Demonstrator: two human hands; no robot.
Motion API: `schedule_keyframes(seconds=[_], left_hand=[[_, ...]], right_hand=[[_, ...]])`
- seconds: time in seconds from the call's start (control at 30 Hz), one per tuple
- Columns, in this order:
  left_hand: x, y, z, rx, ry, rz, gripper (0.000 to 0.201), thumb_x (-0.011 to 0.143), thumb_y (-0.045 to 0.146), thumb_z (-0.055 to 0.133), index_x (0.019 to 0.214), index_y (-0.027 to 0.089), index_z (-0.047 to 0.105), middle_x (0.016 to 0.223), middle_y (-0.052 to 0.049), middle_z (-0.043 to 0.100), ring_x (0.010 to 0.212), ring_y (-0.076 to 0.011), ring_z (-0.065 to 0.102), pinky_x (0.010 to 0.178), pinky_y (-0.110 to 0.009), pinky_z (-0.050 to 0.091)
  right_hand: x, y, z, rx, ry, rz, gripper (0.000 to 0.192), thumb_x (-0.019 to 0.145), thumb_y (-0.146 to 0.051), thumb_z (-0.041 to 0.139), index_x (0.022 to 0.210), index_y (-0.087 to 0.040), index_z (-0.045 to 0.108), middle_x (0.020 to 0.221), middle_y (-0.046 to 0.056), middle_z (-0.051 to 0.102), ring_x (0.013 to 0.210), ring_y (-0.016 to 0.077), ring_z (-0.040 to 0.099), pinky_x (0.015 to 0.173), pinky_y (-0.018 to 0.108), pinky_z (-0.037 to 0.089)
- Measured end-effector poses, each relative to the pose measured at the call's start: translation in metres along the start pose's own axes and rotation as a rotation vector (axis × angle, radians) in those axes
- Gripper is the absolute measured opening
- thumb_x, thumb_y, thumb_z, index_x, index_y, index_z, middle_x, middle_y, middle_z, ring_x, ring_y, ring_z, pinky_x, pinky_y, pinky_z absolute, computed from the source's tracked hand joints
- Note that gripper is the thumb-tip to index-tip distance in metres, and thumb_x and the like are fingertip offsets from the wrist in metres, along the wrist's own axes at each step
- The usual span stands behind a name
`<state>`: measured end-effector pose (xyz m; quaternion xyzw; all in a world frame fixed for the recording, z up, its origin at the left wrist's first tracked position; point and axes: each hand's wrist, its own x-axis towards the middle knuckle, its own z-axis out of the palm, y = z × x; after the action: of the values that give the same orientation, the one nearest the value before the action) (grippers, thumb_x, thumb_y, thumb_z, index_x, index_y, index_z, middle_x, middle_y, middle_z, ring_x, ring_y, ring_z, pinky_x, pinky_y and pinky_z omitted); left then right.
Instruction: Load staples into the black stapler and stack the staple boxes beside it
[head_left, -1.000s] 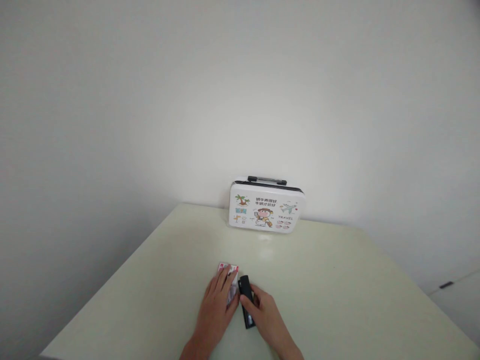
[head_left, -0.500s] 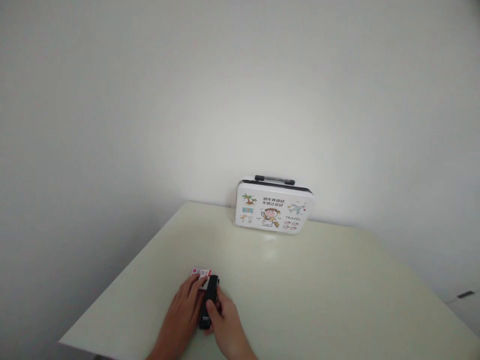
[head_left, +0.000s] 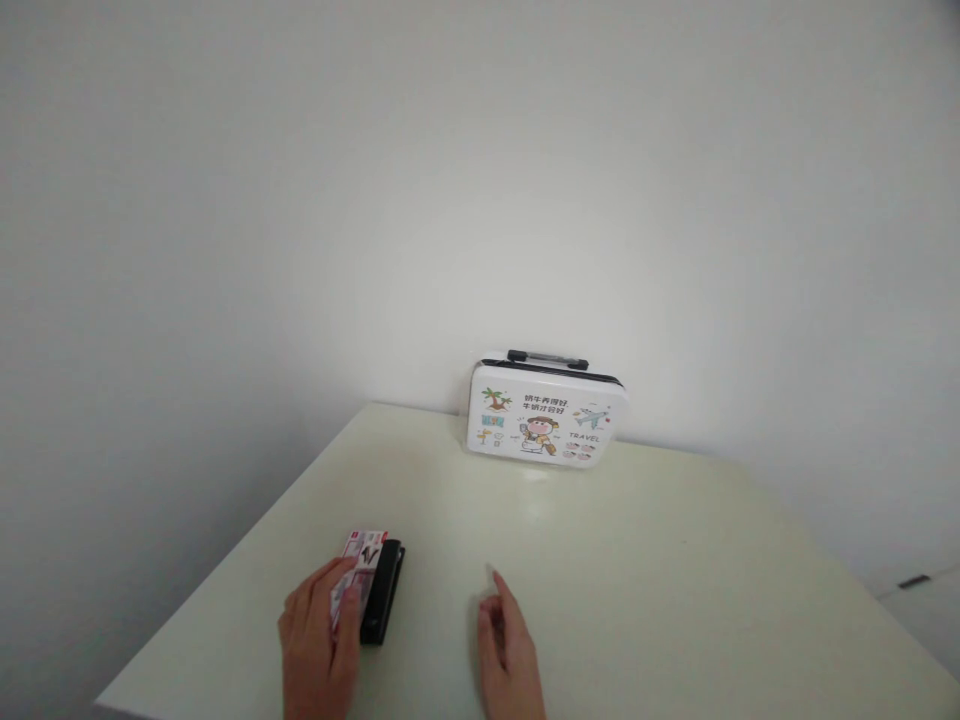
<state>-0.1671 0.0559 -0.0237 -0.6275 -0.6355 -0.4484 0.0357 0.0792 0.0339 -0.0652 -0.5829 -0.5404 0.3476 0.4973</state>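
Black stapler (head_left: 383,592) lies on the pale green table (head_left: 637,560) at seven o'clock from the middle of the view, with its long axis running up toward a point between twelve and one. Along its ten o'clock side is a red-and-white printed packet (head_left: 365,577) bearing a small dark picture; whether the stapler overlaps the edge of the packet or only sits against it, I cannot tell. The person's left hand (head_left: 315,630), between seven and eight o'clock, reaches over the packet: the fingers curl together across its left edge, and the thumb stands apart from them, over the printed face and just beside the stapler. I cannot tell whether this hand grips the packet or merely rests on it. At six o'clock, and between three and four from the stapler, is the right hand (head_left: 510,650), clear of both things, its index finger stretched toward eleven, apart from the thumb, and the other fingers curled in. Toward two o'clock from the stapler, well apart from it, a white travel case (head_left: 546,415) stands on its long side near the pale wall (head_left: 480,180), its black-ended handle (head_left: 547,359) uppermost. Its front shows a palm tree, an aeroplane, a cartoon figure in a hat and the word TRAVEL.
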Motion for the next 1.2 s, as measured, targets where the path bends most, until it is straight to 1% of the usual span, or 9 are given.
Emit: schedule_keyframes(seconds=[0.07,0.13,0.2,0.27,0.33,0.43,0.7,0.97,1.2], left_hand=[[-0.018,0.035,0.015,-0.070,-0.066,0.111,0.034,0.101,0.038,0.044,0.127,0.023,0.059,0.130,-0.010,0.064,0.122,-0.0270,0.059,0.105,-0.049,0.048],[-0.036,0.069,0.036,-0.100,-0.247,0.279,0.034,0.099,0.037,0.051,0.130,0.027,0.061,0.132,-0.006,0.065,0.123,-0.0236,0.061,0.103,-0.041,0.052],[-0.053,0.095,0.059,-0.075,-0.321,0.379,0.041,0.099,0.034,0.052,0.139,0.027,0.056,0.140,-0.005,0.062,0.127,-0.0220,0.060,0.103,-0.037,0.054],[-0.067,0.109,0.079,0.012,-0.351,0.464,0.052,0.099,0.035,0.051,0.150,0.026,0.045,0.150,-0.006,0.055,0.135,-0.0234,0.055,0.104,-0.040,0.053],[-0.077,0.113,0.092,0.121,-0.357,0.536,0.061,0.099,0.038,0.050,0.156,0.025,0.036,0.156,-0.006,0.048,0.140,-0.0264,0.049,0.106,-0.044,0.051],[-0.084,0.110,0.098,0.224,-0.366,0.592,0.066,0.099,0.044,0.049,0.159,0.025,0.029,0.161,-0.006,0.040,0.145,-0.0279,0.043,0.109,-0.047,0.046],[-0.085,0.109,0.096,0.262,-0.356,0.600,0.067,0.100,0.046,0.047,0.160,0.025,0.026,0.163,-0.005,0.036,0.147,-0.0257,0.039,0.111,-0.045,0.041],[-0.087,0.111,0.093,0.281,-0.401,0.580,0.066,0.102,0.046,0.044,0.161,0.024,0.023,0.165,-0.005,0.031,0.151,-0.0244,0.034,0.114,-0.044,0.040],[-0.087,0.109,0.094,0.297,-0.396,0.591,0.068,0.101,0.046,0.045,0.161,0.023,0.023,0.163,-0.006,0.035,0.149,-0.0247,0.036,0.113,-0.044,0.042]], right_hand=[[-0.009,0.027,-0.044,-0.181,0.142,-0.119,0.058,0.099,-0.055,0.045,0.146,-0.022,0.053,0.137,0.015,0.064,0.122,0.0309,0.062,0.107,0.049,0.049],[-0.018,0.048,-0.076,-0.398,0.202,-0.197,0.056,0.098,-0.053,0.044,0.146,-0.027,0.054,0.144,0.012,0.061,0.136,0.0355,0.052,0.112,0.057,0.044],[-0.024,0.060,-0.093,-0.603,0.221,-0.215,0.054,0.098,-0.049,0.041,0.149,-0.034,0.050,0.147,0.006,0.059,0.143,0.0376,0.045,0.115,0.065,0.036],[-0.029,0.064,-0.097,-0.772,0.216,-0.204,0.054,0.098,-0.045,0.040,0.152,-0.039,0.045,0.150,0.001,0.055,0.143,0.0379,0.044,0.116,0.069,0.030],[-0.031,0.062,-0.094,-0.891,0.201,-0.198,0.055,0.097,-0.041,0.040,0.152,-0.040,0.042,0.152,0.000,0.051,0.142,0.0374,0.046,0.117,0.068,0.027],[-0.033,0.057,-0.090,-0.986,0.179,-0.209,0.056,0.097,-0.039,0.041,0.153,-0.036,0.042,0.155,0.000,0.046,0.143,0.0370,0.044,0.117,0.066,0.028],[-0.032,0.057,-0.091,-1.070,0.156,-0.187,0.056,0.097,-0.041,0.039,0.153,-0.035,0.042,0.157,0.000,0.043,0.145,0.0363,0.042,0.118,0.065,0.026],[-0.033,0.048,-0.092,-1.132,0.103,-0.145,0.056,0.099,-0.044,0.034,0.154,-0.033,0.041,0.159,0.000,0.038,0.148,0.0348,0.036,0.119,0.064,0.028],[-0.033,0.045,-0.092,-1.074,0.133,-0.172,0.055,0.098,-0.041,0.039,0.152,-0.033,0.045,0.158,0.000,0.041,0.146,0.0356,0.040,0.118,0.064,0.028]])
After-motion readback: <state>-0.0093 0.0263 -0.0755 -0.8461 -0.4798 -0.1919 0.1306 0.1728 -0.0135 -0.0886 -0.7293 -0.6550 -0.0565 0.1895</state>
